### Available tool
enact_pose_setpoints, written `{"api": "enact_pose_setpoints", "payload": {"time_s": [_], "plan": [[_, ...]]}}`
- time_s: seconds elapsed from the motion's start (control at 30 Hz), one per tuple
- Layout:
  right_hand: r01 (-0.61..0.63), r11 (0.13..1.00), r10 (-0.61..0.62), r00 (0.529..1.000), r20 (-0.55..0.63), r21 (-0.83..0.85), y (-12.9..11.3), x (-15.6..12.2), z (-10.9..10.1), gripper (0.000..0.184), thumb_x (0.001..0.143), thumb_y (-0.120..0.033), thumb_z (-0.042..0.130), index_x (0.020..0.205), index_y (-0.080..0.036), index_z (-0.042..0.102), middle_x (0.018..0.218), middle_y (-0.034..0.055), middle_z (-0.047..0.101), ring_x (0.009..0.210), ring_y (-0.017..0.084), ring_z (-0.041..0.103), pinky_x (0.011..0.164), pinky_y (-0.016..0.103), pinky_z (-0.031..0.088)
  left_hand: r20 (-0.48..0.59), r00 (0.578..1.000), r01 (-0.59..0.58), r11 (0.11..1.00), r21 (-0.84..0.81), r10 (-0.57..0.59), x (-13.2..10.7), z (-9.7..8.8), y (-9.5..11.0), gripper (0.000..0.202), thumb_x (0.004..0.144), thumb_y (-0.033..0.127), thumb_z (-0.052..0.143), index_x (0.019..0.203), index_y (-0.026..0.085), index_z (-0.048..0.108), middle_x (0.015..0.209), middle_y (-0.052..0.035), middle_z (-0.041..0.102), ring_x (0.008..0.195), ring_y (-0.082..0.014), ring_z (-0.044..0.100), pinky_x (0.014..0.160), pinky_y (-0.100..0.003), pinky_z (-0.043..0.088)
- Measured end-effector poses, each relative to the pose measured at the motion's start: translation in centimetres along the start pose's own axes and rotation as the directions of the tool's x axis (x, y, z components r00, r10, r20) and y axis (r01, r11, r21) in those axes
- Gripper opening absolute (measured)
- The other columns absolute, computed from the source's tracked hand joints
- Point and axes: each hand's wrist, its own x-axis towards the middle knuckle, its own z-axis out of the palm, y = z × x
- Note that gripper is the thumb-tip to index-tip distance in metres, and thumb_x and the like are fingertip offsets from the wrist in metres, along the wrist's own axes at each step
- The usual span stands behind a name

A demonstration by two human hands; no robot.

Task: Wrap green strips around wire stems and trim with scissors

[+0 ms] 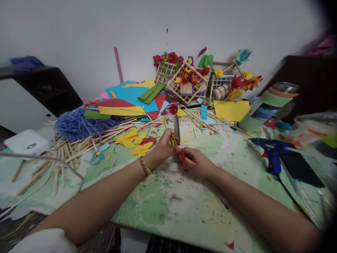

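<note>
My right hand [197, 162] is closed around the red handles of a pair of scissors [181, 157], whose blades point up and away from me. Close against it, my left hand [162, 149] pinches a small yellow piece of paper [173, 140] beside the blades. The fingers hide most of that piece, so its shape is unclear. To the left of my left hand lie several yellow paper petals [131, 137] and a few red paper petals [147, 140] on the table.
Sticks and a blue yarn heap [79, 123] lie left, coloured paper sheets [131, 95] behind. Stick frames with paper flowers [186, 82] stand against the wall. At right are a bottle [268, 105], a blue glue gun [273, 154] with its cord, and a dark phone [301, 167].
</note>
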Motion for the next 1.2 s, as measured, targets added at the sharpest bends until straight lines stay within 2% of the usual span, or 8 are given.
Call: {"api": "enact_pose_setpoints", "payload": {"time_s": [0.1,0.2,0.33,0.43,0.63,0.8,1.03,1.2], "plan": [[-0.011,0.989,0.011,1.0,0.003,0.15,0.2,0.1,-0.1,0.015,0.08,-0.029,0.052,0.08,-0.016,0.056,0.069,-0.0015,0.056,0.061,0.01,0.045,0.058,0.022,0.036,-0.035,0.991,0.126,0.985,-0.115,-0.131,0.0,0.5,0.5,0.06,0.059,0.066,0.069,0.088,0.019,0.045,0.077,0.0021,0.045,0.066,-0.0114,0.041,0.06,-0.022,0.037],[0.0,0.946,-0.009,1.0,0.026,0.325,0.2,0.0,-0.1,0.021,0.077,-0.032,0.059,0.088,-0.015,0.059,0.074,-0.0009,0.058,0.064,0.01,0.048,0.061,0.022,0.039,-0.12,0.961,0.236,0.966,-0.109,-0.248,0.1,0.7,1.5,0.058,0.055,0.065,0.071,0.077,0.018,0.045,0.067,0.0045,0.042,0.059,-0.0094,0.038,0.053,-0.021,0.033],[-0.076,0.845,-0.04,0.978,0.203,0.529,0.3,-0.2,-0.2,0.025,0.075,-0.037,0.063,0.081,-0.013,0.064,0.073,0.001,0.062,0.064,0.011,0.054,0.063,0.024,0.044,-0.19,0.897,0.4,0.916,-0.035,-0.399,0.1,1.0,2.3,0.053,0.059,0.063,0.07,0.069,0.017,0.047,0.059,0.0051,0.042,0.049,-0.0067,0.035,0.045,-0.02,0.027],[-0.174,0.776,-0.004,0.96,0.281,0.607,0.5,-0.1,-0.1,0.03,0.072,-0.041,0.067,0.081,-0.012,0.066,0.07,0.0023,0.065,0.06,0.011,0.056,0.06,0.024,0.045,-0.186,0.844,0.49,0.865,-0.109,-0.502,0.0,1.2,1.9,0.049,0.066,0.063,0.065,0.068,0.016,0.049,0.053,0.0053,0.043,0.042,-0.0058,0.034,0.04,-0.019,0.024],[-0.14,0.609,0.041,0.989,0.145,0.781,1.2,0.4,0.1,0.029,0.066,-0.039,0.074,0.078,-0.013,0.067,0.069,0.0015,0.067,0.063,0.01,0.06,0.068,0.024,0.047,-0.195,0.813,0.473,0.817,-0.33,-0.549,0.3,1.5,1.3,0.045,0.065,0.054,0.071,0.066,0.015,0.049,0.047,0.0075,0.042,0.037,-0.0032,0.033,0.035,-0.017,0.024],[-0.129,0.611,0.039,0.99,0.133,0.781,1.4,0.5,0.2,0.027,0.066,-0.036,0.075,0.078,-0.013,0.068,0.069,0.0022,0.068,0.06,0.009,0.059,0.062,0.023,0.046,-0.201,0.805,0.458,0.8,-0.387,-0.558,0.4,1.6,1.6,0.045,0.07,0.054,0.068,0.065,0.016,0.045,0.042,0.01,0.038,0.03,-0.0015,0.026,0.031,-0.016,0.02],[-0.069,0.432,0.012,0.997,0.071,0.899,1.9,0.5,0.2,0.022,0.062,-0.022,0.072,0.083,-0.017,0.068,0.07,0.0024,0.069,0.065,0.014,0.063,0.064,0.027,0.047,-0.304,0.75,0.396,0.767,-0.505,-0.588,0.7,1.3,1.0,0.037,0.079,0.043,0.062,0.064,0.019,0.038,0.04,0.0115,0.032,0.028,-0.0025,0.023,0.028,-0.015,0.018],[-0.01,0.418,-0.044,0.999,0.031,0.908,2.1,0.6,-0.1,0.026,0.063,-0.02,0.061,0.088,-0.015,0.068,0.074,0.0061,0.071,0.063,0.016,0.062,0.063,0.031,0.046,-0.243,0.764,0.363,0.71,-0.604,-0.597,0.8,1.2,1.1,0.034,0.087,0.031,0.049,0.058,0.018,0.037,0.039,0.0077,0.035,0.028,-0.0044,0.027,0.03,-0.016,0.023]]}}
